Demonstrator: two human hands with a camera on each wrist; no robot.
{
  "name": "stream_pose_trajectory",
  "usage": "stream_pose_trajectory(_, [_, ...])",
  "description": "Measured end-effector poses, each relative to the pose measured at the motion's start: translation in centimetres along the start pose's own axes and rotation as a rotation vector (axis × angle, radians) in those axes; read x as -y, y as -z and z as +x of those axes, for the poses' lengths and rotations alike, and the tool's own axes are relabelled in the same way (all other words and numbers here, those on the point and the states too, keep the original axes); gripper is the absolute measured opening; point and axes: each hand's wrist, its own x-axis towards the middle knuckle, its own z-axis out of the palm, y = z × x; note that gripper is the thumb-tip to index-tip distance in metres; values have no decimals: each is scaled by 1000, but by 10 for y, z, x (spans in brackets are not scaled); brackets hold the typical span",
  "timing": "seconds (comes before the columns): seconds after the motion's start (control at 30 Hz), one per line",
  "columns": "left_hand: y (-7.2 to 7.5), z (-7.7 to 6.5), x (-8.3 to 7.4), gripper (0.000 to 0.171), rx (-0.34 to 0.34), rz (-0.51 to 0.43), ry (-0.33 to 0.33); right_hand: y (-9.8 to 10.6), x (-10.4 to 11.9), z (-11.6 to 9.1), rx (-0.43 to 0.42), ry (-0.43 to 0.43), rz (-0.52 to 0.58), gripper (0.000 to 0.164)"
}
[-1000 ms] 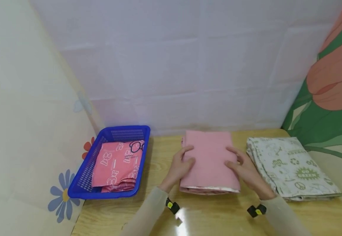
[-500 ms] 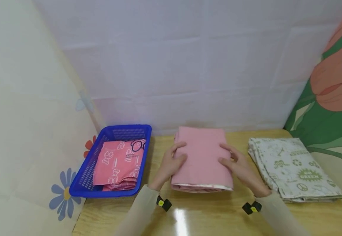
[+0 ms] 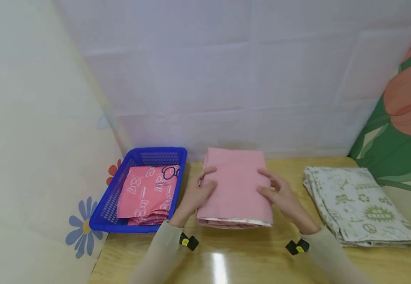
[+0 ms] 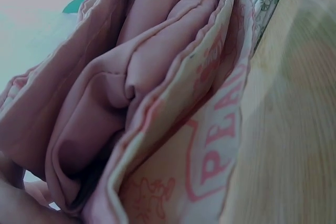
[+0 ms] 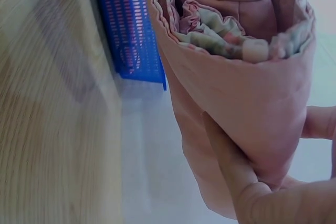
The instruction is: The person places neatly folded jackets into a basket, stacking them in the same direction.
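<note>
A folded pink cloth [image 3: 235, 185] hangs a little above the table between both hands. My left hand [image 3: 196, 193] grips its left edge, thumb on top. On the opposite edge my right hand [image 3: 279, 193] holds it the same way, and the right wrist view shows the thumb [image 5: 231, 161] pressed along one face. Seen from the left wrist, the cloth's inner folds [image 4: 142, 72] are loosely layered, with a pale side printed in pink letters [image 4: 218, 135]. The fingers under the cloth are mostly hidden in the head view.
A blue plastic basket [image 3: 100, 219] stands left of the hands, holding a folded pink printed cloth [image 3: 148, 191]. To the right lies a folded white cloth with green print [image 3: 361, 205]. A pale fabric backdrop [image 3: 198, 79] rises behind the wooden table [image 3: 255, 260].
Both hands have carried the folded pink cloth leftward, nearer the blue basket, and slightly up. The view has shifted a little; the basket and the green-printed cloth stay in place on the table.
</note>
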Motion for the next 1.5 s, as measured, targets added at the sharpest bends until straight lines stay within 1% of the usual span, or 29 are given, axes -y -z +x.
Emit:
stream_pose_trajectory(0.17, [13, -2, 0, 46, -11, 57, 12, -7, 1, 5, 20, 23, 26, 66])
stream_pose_trajectory(0.27, [21, -3, -2, 47, -22, 74, 13, -13, 2, 8, 28, 35, 42, 65])
stream_pose_trajectory(0.4, [33, -4, -3, 48, -29, 63, -19, -22, 5, 13, 38, 41, 54, 64])
stream_pose_trajectory(0.57, [53, -7, -1, 48, -45, 67, -51, -37, 10, 19, 58, 48, 81, 65])
stream_pose_trajectory(0.63, [62, -10, -2, 48, -57, 80, -39, -45, 13, 22, 67, 50, 96, 65])
stream_pose_trajectory(0.73, [75, -12, -4, 48, -57, 89, -24, -55, 16, 26, 81, 60, 110, 64])
stream_pose_trajectory(0.83, [86, -15, -4, 49, -56, 106, 4, -62, 19, 29, 100, 70, 110, 64])
stream_pose_trajectory(1.0, [103, -20, -6, 50, -58, 135, 31, -71, 23, 38, 167, 81, 144, 66])
stream_pose_trajectory(1.13, [112, -22, -8, 52, -63, 147, 28, -78, 26, 44, 197, 81, 162, 67])
stream_pose_trajectory(1.23, [116, -21, -8, 55, -56, 145, 17, -81, 27, 47, 191, 76, 156, 67])
stream_pose_trajectory(1.33, [119, -19, -8, 58, -57, 118, 7, -85, 27, 49, 184, 72, 158, 67])
stream_pose_trajectory(1.43, [125, -17, -8, 60, -64, 110, 18, -89, 29, 52, 192, 78, 168, 68])
stream_pose_trajectory(1.5, [130, -16, -8, 61, -71, 144, 41, -93, 30, 54, 202, 86, 171, 68])
